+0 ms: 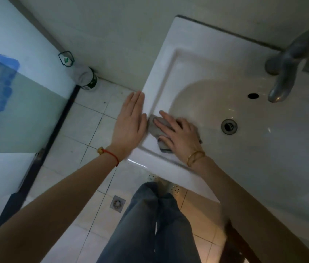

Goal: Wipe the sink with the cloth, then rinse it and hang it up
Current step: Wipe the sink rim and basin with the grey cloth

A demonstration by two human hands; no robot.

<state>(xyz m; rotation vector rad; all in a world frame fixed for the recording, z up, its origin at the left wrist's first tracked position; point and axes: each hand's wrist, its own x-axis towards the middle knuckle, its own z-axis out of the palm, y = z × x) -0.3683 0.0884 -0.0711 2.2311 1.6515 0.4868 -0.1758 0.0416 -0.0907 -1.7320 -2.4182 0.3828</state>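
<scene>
The cloth (158, 128) lies on the flat rim of the sink (169, 59), at the corner far from the tap (290, 69) and just outside the basin. The right hand (178, 135) lies flat on the cloth, fingers extended and slightly spread. The left hand (131, 120) lies beside the cloth at the sink's outer edge, palm down, fingers straight and pressed together.
</scene>
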